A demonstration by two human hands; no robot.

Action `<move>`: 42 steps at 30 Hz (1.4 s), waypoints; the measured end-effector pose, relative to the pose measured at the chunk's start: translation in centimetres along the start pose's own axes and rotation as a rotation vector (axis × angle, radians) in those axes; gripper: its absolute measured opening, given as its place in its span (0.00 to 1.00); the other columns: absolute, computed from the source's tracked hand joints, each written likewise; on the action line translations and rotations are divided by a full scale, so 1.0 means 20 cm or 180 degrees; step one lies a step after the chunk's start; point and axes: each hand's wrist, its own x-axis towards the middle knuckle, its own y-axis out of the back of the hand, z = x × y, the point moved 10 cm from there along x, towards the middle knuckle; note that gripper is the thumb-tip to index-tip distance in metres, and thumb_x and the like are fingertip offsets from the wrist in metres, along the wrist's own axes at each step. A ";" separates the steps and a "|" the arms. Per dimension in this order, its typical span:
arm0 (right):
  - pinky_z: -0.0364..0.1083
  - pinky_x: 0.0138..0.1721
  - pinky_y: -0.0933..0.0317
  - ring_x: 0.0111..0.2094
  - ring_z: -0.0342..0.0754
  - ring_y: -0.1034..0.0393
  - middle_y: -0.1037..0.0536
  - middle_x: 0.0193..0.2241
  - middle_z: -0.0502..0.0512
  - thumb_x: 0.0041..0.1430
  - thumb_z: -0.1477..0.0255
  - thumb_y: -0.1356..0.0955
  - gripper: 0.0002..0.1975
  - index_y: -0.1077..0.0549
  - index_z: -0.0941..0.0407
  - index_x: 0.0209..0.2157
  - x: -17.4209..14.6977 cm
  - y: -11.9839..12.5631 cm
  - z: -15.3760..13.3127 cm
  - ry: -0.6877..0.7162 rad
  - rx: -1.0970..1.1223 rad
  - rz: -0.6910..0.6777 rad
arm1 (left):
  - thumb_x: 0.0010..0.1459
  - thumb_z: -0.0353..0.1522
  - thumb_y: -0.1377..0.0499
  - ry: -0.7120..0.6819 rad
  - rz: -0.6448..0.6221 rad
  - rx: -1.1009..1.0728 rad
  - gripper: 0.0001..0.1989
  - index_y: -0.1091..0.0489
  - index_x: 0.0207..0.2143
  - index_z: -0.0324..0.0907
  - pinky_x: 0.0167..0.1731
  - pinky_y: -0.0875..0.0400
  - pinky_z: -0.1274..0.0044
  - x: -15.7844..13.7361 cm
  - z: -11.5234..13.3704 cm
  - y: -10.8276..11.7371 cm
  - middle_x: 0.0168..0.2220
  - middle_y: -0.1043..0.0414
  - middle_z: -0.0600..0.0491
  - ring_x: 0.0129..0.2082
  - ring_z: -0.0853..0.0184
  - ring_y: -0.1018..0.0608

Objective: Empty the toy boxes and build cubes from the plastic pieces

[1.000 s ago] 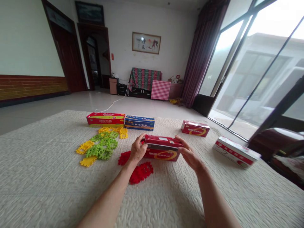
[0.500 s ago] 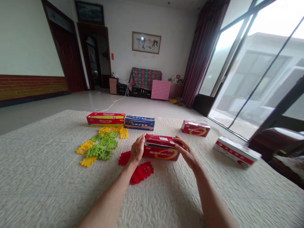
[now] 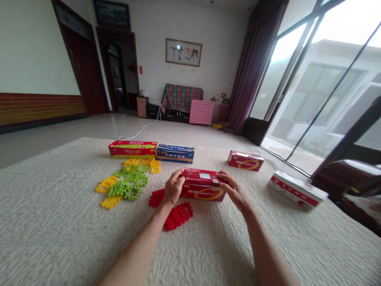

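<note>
Clasps the box (image 3: 204, 193) with left fingers (image 3: 176, 174) and right fingers (image 3: 228, 177), short of the quilt (image 3: 208, 250)'s far edge, and, pressing unevenly, could buckle the lid (image 3: 196, 175).

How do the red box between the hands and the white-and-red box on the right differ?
Colour: the red box is mostly red, while the white-and-red box is mainly white with red bands.
Pose: the red box lies nearly straight across the view; the white-and-red box slants.
Contact: the left hand and right hand touch the red box, but neither touches the white-and-red box.
Both are long, printed cartons.
</note>
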 end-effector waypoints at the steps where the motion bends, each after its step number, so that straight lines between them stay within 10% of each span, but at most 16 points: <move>1: 0.55 0.58 0.43 0.60 0.59 0.40 0.33 0.59 0.58 0.49 0.56 0.28 0.19 0.21 0.51 0.41 0.00 0.00 0.00 0.0033 -0.0040 0.0020 | 0.56 0.32 0.49 0.0014 -0.0002 -0.0009 0.20 0.28 0.50 0.41 0.58 0.36 0.72 0.00 0.00 0.00 0.52 0.26 0.50 0.54 0.64 0.27; 15: 0.56 0.59 0.44 0.56 0.57 0.35 0.29 0.55 0.58 0.56 0.57 0.33 0.16 0.20 0.51 0.38 -0.02 -0.01 -0.10 0.0410 -0.0628 0.0016 | 0.53 0.30 0.50 -0.0065 0.0101 -0.0035 0.21 0.26 0.47 0.41 0.60 0.38 0.71 0.00 -0.03 -0.01 0.53 0.27 0.50 0.56 0.63 0.29; 25: 0.56 0.66 0.59 0.67 0.54 0.54 0.45 0.66 0.53 0.59 0.51 0.36 0.26 0.29 0.49 0.55 -0.03 -0.05 0.08 -0.0078 0.0338 0.0019 | 0.55 0.33 0.49 -0.0059 0.0055 -0.0156 0.22 0.28 0.50 0.39 0.62 0.41 0.67 0.00 -0.10 -0.02 0.55 0.30 0.48 0.59 0.61 0.31; 36: 0.57 0.64 0.51 0.64 0.54 0.46 0.40 0.64 0.55 0.62 0.61 0.39 0.22 0.30 0.51 0.55 0.01 -0.05 0.03 0.0292 -0.0605 -0.0190 | 0.55 0.34 0.49 0.0098 0.0082 -0.0039 0.22 0.28 0.50 0.39 0.62 0.40 0.68 0.00 -0.09 -0.02 0.56 0.30 0.48 0.59 0.60 0.31; 42: 0.56 0.57 0.43 0.56 0.54 0.39 0.30 0.52 0.59 0.62 0.68 0.38 0.13 0.28 0.54 0.45 -0.03 -0.13 -0.23 0.0689 -0.1733 -0.0506 | 0.56 0.35 0.50 0.0088 0.0055 0.0089 0.23 0.28 0.50 0.39 0.62 0.40 0.68 0.00 -0.09 -0.02 0.56 0.30 0.48 0.59 0.60 0.31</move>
